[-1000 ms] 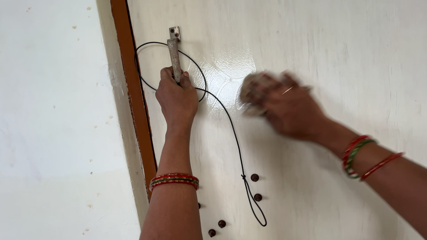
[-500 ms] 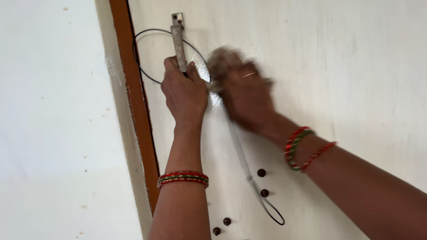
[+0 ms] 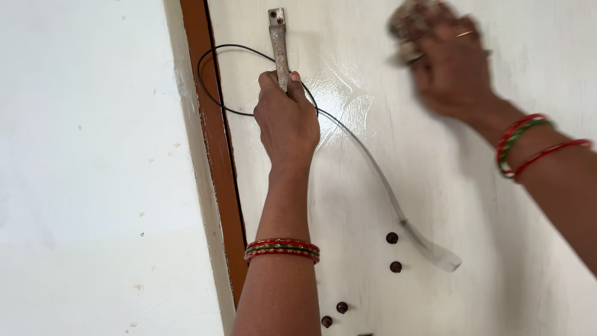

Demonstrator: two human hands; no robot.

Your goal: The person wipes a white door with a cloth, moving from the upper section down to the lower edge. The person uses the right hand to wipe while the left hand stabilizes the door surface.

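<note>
Looks like a home, at a doorway. White-painted door panel fills the view from twelve to five o'clock, glossy and wet-streaked, fitted with a worn grey metal pull handle near twelve and dark round bolt heads toward six. Brown wooden door frame strip running from eleven to six, edging a plain white plastered wall at nine, speckled and scuffed.
</note>
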